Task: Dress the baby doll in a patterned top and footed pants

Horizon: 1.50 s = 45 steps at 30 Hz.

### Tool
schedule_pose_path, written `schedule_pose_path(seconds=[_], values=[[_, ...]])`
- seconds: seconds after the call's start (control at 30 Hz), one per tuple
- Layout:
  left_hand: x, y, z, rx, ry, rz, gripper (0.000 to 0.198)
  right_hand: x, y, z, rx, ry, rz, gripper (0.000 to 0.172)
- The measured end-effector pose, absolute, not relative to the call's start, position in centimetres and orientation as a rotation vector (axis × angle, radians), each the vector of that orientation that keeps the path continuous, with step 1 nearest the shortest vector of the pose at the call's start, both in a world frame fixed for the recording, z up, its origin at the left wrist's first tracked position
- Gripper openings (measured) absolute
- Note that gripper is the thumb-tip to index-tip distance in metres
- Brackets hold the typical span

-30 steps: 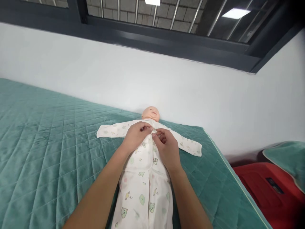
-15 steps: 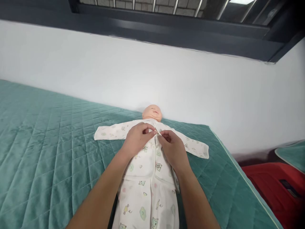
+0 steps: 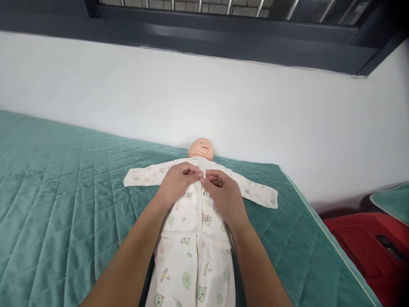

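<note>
A baby doll (image 3: 201,148) lies on its back, its head by the wall, dressed in a white baby romper (image 3: 182,251) printed with small green and pink animals. Both sleeves spread out sideways. My left hand (image 3: 179,181) pinches the edge of the romper's front opening at the chest. Opposite it, my right hand (image 3: 223,189) pinches the other side of that opening, thumb and fingers closed. The fingertips of both hands almost meet, and the fastening between them is mostly hidden. Below my hands the front seam runs down the middle.
A green quilted cover (image 3: 79,204) spreads under the doll, its piped edge running down the right. Beyond it stands a red plastic object (image 3: 361,243) with a green cloth behind. A white wall (image 3: 159,94) rises behind, below a dark window frame (image 3: 223,38) with metal bars.
The view has shifted slightly. Both hands stay at the chest opening; their fingertips have drawn closer, and the fabric edge that was lifted between them now lies flatter.
</note>
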<state>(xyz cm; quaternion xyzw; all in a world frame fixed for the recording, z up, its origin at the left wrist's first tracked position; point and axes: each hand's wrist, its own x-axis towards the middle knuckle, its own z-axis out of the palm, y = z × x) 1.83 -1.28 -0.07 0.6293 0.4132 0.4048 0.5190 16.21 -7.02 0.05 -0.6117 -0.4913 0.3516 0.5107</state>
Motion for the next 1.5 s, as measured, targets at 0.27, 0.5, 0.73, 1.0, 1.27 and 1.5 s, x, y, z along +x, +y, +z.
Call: schedule_pose_path(seconds=[0.27, 0.5, 0.73, 1.0, 1.27, 1.5], values=[[1.3, -1.6, 0.7, 1.596, 0.968, 0.905, 0.024, 15.9, -7.2, 0.1, -1.53, -1.356, 0.71, 0.025], [1.4, -1.8, 1.1, 1.557, 1.052, 0.845, 0.014, 15.6, -7.4, 0.3, -1.565, -1.381, 0.698, 0.022], [0.8, -1.7, 1.7, 1.589, 1.079, 0.83, 0.015, 15.8, -7.6, 0.5, -1.534, -1.412, 0.712, 0.026], [0.9, -1.6, 1.3, 1.549, 1.017, 0.906, 0.017, 16.6, -7.3, 0.2, -1.482, -1.261, 0.724, 0.023], [0.4, -4.0, -0.6, 1.568, 0.997, 1.129, 0.016, 14.4, -10.5, 0.0, -1.639, -1.417, 0.345, 0.017], [-0.9, -6.1, -1.2, 1.873, 0.821, 1.075, 0.017, 13.1, -12.9, -1.1, -1.738, -1.61, 0.118, 0.015]])
